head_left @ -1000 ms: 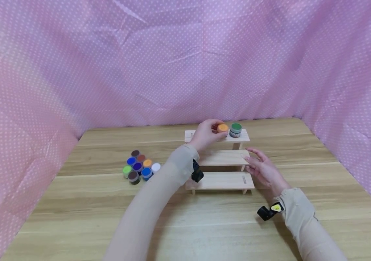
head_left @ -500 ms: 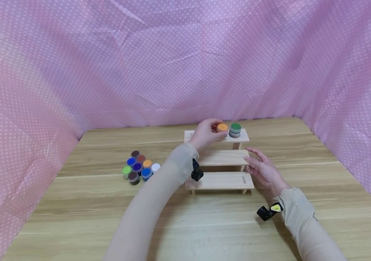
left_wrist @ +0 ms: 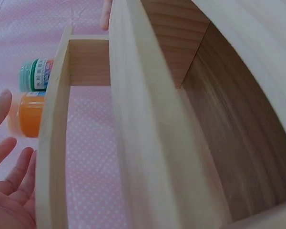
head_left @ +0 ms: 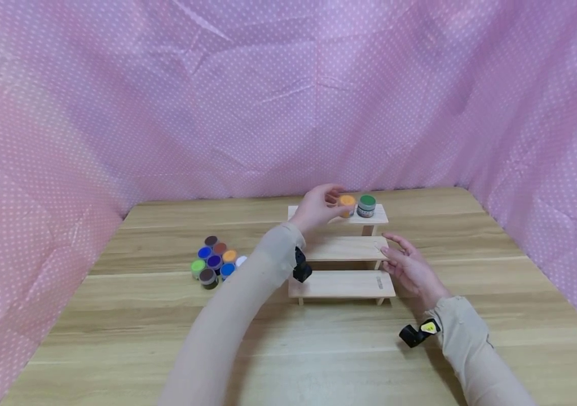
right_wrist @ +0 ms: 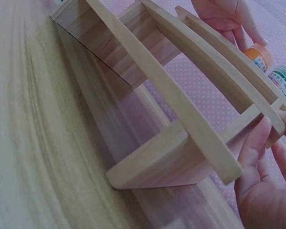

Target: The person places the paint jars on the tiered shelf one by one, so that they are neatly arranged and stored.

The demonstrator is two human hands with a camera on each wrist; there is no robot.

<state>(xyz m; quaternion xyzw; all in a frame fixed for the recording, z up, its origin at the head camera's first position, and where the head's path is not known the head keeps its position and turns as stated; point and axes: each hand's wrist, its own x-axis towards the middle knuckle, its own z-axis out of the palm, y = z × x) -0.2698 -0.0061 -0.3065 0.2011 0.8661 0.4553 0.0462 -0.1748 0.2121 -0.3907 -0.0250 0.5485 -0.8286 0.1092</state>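
Covering the back and both sides, a pink dotted cloth (head_left: pixel 288 101) hangs round the wooden table (head_left: pixel 115 338). On the table stands a pale, stepped rack (head_left: pixel 341 283) with three shelves. To its left sits a tight cluster of jars (head_left: pixel 214 262) with lids in dark brown, blue, reddish brown, orange, purple, light green and white. The left sleeve (head_left: pixel 237 310) crosses in front of that group, hiding part of the white jar (head_left: pixel 241 260), and also covers the left part of the rack in the head view. Each wrist bears a black camera; the right camera (head_left: pixel 413 335) has a yellow sticker (head_left: pixel 428 327).

On the top shelf (head_left: pixel 382 216) stands the orange jar (head_left: pixel 347 206), upright, with the green jar (head_left: pixel 366 206) just to its right; whether the two touch is unclear. The orange jar is small and round, its body bright orange, its lid paler, with a white and blue label on its side.

The left hand (head_left: pixel 318 208) is loosely spread beside the orange jar, not gripping it; the thumb comes close to the lid, and contact cannot be told. The right hand (head_left: pixel 411 272) pinches the right end of the middle shelf (head_left: pixel 344 248) between thumb and fingers.
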